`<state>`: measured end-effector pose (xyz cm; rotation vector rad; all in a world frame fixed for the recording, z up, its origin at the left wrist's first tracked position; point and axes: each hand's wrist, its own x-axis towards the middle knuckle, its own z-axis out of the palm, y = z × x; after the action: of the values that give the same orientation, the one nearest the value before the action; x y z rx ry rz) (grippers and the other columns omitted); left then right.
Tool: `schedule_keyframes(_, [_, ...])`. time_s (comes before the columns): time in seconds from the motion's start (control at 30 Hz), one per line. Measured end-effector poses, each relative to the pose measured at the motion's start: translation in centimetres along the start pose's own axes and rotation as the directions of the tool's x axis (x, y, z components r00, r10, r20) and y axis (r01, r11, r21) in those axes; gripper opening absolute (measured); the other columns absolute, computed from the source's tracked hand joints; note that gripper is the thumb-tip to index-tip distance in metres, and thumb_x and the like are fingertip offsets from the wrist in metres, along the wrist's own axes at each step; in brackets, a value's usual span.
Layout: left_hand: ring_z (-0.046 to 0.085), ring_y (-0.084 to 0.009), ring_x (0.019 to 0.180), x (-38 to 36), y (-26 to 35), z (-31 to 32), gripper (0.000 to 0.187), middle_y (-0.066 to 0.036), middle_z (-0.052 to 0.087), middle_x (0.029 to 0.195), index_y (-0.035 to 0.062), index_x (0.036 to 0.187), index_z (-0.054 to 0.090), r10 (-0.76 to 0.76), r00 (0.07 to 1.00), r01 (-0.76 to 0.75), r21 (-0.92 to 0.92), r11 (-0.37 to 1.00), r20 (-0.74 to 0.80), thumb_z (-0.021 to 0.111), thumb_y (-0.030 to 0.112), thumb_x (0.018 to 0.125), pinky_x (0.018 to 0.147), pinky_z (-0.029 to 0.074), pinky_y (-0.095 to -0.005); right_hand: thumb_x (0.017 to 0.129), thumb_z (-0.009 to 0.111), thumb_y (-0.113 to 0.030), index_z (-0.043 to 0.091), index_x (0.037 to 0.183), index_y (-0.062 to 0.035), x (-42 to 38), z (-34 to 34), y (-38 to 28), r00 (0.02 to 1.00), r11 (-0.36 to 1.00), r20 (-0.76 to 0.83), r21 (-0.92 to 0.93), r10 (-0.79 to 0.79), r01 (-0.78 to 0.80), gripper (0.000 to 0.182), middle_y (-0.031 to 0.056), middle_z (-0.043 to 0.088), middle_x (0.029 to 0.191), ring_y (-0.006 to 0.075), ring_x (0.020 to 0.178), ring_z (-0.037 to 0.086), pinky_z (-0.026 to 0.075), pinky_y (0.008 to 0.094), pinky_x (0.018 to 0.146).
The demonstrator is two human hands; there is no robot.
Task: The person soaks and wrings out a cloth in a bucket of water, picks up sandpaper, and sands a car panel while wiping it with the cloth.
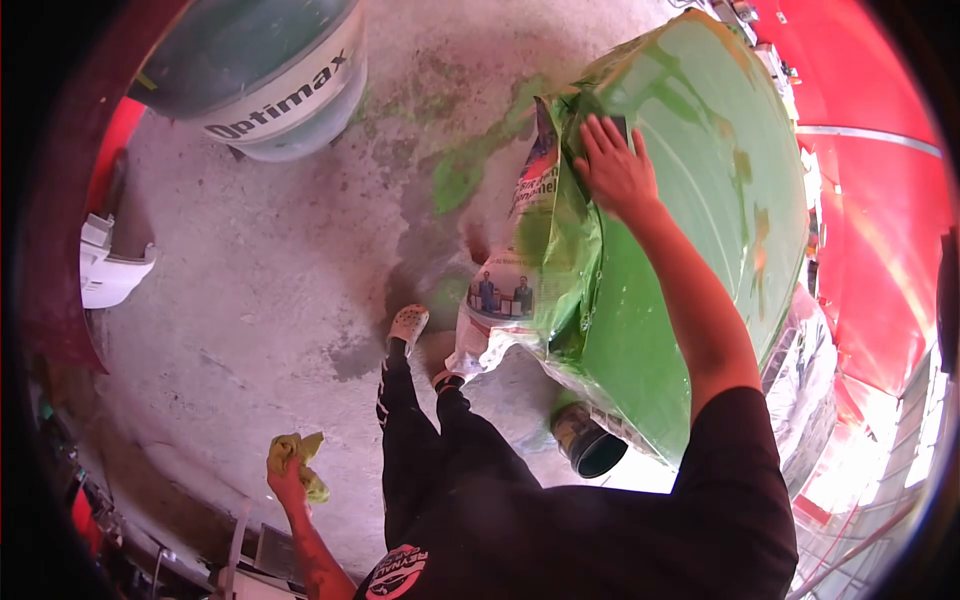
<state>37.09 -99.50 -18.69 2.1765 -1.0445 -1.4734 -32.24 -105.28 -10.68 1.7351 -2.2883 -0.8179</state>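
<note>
My right hand (617, 172) lies flat, fingers stretched out, on the green-painted car panel (680, 270) near its left edge. A small dark patch (620, 126) shows beside and between these fingers; the rest of it is hidden under the hand. Pale green patches, streaks and brownish spots mark the panel. Newspaper (500, 285) and green-stained plastic film (570, 270) hang along the panel's near left border, just below that hand. Low on the left, away from the panel, my left hand (288, 480) grips a crumpled yellow-green cloth (298, 462).
A large bucket (290, 100) marked "Optimax" stands at the upper left. Under the panel's lower edge sits a dark open pail (590, 445). Green stains (460, 180) spot the concrete floor (250, 280). A white plastic part (112, 265) lies at the left; red sheeting (870, 200) hangs right.
</note>
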Motion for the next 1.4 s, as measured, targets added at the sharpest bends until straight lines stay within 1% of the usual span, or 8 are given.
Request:
schedule_keyframes(0.23, [0.058,-0.0165,0.097,-0.4,-0.8,-0.1,0.032,-0.008,0.060,0.106,0.0015,0.114,0.057,-0.064,0.997,0.072,-0.176,0.982,0.050,0.060,0.001,0.082,0.083,0.047,-0.0287,0.098,0.033,-0.045,0.035,0.143,-0.0115,2.1,-1.0,-0.2,0.999,0.999,0.039,0.037,0.021,-0.022,0.056,0.0009,0.027,0.154,0.0185,0.142,0.023,0.018,0.0522,0.114])
schedule_keyframes(0.4, [0.058,-0.0176,0.099,-0.5,0.3,0.9,0.032,-0.008,0.061,0.108,0.0009,0.114,0.057,0.121,0.990,-0.124,0.043,0.991,0.067,0.060,0.001,0.082,0.086,0.046,-0.0293,0.098,0.032,-0.045,0.033,0.145,-0.0141,1.0,0.6,-0.3,0.999,0.994,0.024,0.097,0.040,-0.043,0.056,-0.0010,0.024,0.155,0.0171,0.143,0.021,0.017,0.0518,0.114])
schedule_keyframes(0.57, [0.060,-0.0164,0.091,-0.3,-2.4,1.7,0.031,-0.007,0.063,0.101,0.0010,0.112,0.058,0.122,0.990,-0.126,0.056,0.990,0.068,0.061,0.003,0.082,0.079,0.048,-0.0289,0.099,0.030,-0.046,0.021,0.150,-0.0187,-11.8,3.0,0.3,0.980,0.892,-0.031,0.420,0.199,-0.168,0.059,-0.0010,0.018,0.157,0.0183,0.144,0.018,0.009,0.0514,0.115])
schedule_keyframes(0.77, [0.062,-0.0159,0.079,-2.9,-9.2,3.2,0.027,-0.007,0.065,0.093,0.0011,0.107,0.059,0.044,0.992,-0.060,0.145,0.988,0.115,0.062,0.004,0.080,0.070,0.051,-0.0297,0.097,0.034,-0.041,0.012,0.152,-0.0168,-34.0,7.6,1.3,0.886,0.756,0.194,0.466,0.420,-0.460,0.064,0.0018,0.011,0.159,0.0194,0.146,0.009,0.005,0.0507,0.115])
schedule_keyframes(0.9, [0.063,-0.0168,0.078,-6.1,-14.6,2.4,0.027,-0.008,0.065,0.090,0.0010,0.105,0.061,-0.005,0.993,-0.024,0.237,0.971,0.121,0.062,0.003,0.078,0.069,0.051,-0.0306,0.096,0.035,-0.037,0.009,0.153,-0.0144,-47.7,11.2,1.5,0.703,0.579,0.452,0.401,0.549,-0.710,0.067,0.0037,0.009,0.159,0.0221,0.147,0.006,0.000,0.0493,0.116])
schedule_keyframes(1.03, [0.063,-0.0169,0.077,-8.6,-15.2,2.5,0.027,-0.008,0.065,0.087,0.0010,0.103,0.061,-0.121,0.987,0.078,0.337,0.938,0.109,0.062,0.003,0.076,0.069,0.051,-0.0304,0.096,0.035,-0.037,0.010,0.152,-0.0134,-45.4,11.2,1.4,0.820,0.634,0.290,0.526,0.493,-0.567,0.066,0.0049,0.008,0.159,0.0227,0.147,0.006,-0.003,0.0506,0.115])
schedule_keyframes(1.23, [0.062,-0.0140,0.074,-3.2,-16.7,2.3,0.027,-0.006,0.063,0.085,0.0021,0.104,0.061,0.046,0.993,-0.071,0.239,0.968,0.110,0.062,0.004,0.076,0.065,0.050,-0.0276,0.097,0.031,-0.046,0.014,0.152,-0.0150,-27.6,5.9,2.3,0.963,0.879,0.110,0.392,0.248,-0.271,0.065,0.0007,0.013,0.158,0.0193,0.146,0.010,-0.001,0.0537,0.115])
schedule_keyframes(1.4, [0.059,-0.0125,0.074,-1.2,-10.2,3.2,0.029,-0.004,0.062,0.089,0.0037,0.106,0.060,-0.099,0.993,0.095,0.074,0.993,0.060,0.061,0.001,0.078,0.064,0.049,-0.0264,0.098,0.029,-0.050,0.018,0.151,-0.0160,-12.0,2.4,2.3,0.995,0.955,-0.020,0.285,0.094,-0.084,0.064,-0.0010,0.015,0.158,0.0186,0.145,0.013,0.006,0.0563,0.115])
